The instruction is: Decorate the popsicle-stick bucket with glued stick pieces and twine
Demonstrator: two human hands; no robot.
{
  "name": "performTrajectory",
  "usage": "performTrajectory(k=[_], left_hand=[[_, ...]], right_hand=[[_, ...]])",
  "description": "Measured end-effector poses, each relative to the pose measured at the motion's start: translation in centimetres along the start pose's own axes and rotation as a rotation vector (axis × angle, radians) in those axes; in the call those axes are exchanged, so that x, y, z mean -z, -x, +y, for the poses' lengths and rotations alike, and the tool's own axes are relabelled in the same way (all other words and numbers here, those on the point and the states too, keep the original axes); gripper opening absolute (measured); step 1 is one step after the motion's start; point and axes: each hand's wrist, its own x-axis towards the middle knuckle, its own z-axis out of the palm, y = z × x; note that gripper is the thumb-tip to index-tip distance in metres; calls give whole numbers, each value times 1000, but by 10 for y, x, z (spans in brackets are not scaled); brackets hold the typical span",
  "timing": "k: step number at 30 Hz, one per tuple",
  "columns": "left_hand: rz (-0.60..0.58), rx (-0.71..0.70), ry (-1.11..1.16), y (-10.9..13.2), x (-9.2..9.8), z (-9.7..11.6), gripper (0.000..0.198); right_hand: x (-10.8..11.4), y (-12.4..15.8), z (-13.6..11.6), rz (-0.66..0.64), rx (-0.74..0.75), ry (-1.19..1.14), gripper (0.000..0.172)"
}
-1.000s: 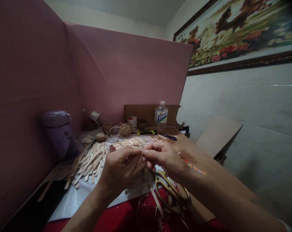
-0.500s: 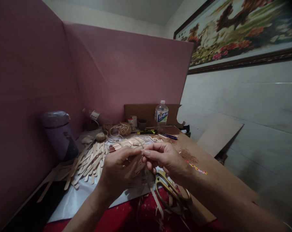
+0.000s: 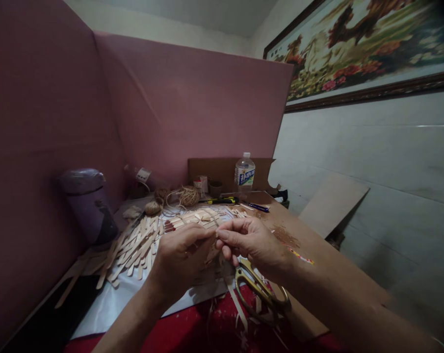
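My left hand (image 3: pixel 181 252) and my right hand (image 3: pixel 249 240) meet fingertip to fingertip above the table. Both are closed in a pinch, and whatever small thing lies between the fingers is too hidden to name. Just beyond them rests a row of wooden craft sticks (image 3: pixel 179 221) with dark red ends and twine across it. Brass-handled scissors (image 3: pixel 259 294) lie below my right hand, among thin wood slivers. Left of my left hand spreads a loose pile of craft sticks (image 3: pixel 139 247).
Balls of twine (image 3: pixel 188 196), a yellow-and-black utility knife (image 3: pixel 223 200), a dark blue pen-like tool (image 3: pixel 258 207) and a plastic bottle (image 3: pixel 245 175) stand or lie at the back. A purple canister (image 3: pixel 89 206) stands left. Pink panels (image 3: pixel 192 108) enclose the left and far sides.
Both hands keep nearly the same pinch, fingertips still together. The whole view has shifted very slightly; nothing on the table has visibly moved.
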Motion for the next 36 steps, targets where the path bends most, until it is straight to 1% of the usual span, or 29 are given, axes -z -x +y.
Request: performTrajectory(k=[12, 17, 22, 27, 32, 36], left_hand=[[7, 8, 15, -1, 1, 4, 10], [-8, 26, 14, -1, 1, 3, 11], [-30, 21, 1, 1, 1, 2, 12], [-46, -21, -16, 3, -1, 0, 13], [15, -57, -67, 2, 3, 0, 16], [96, -38, -203, 1, 8, -4, 15]], right_hand=[[0, 2, -2, 1, -53, -64, 20], [0, 1, -2, 6, -26, -23, 20], [0, 0, 0, 38, 15, 22, 21], [1, 1, 2, 39, 28, 36, 19], [2, -1, -6, 82, 38, 126, 16], [8, -6, -14, 137, 66, 272, 18]])
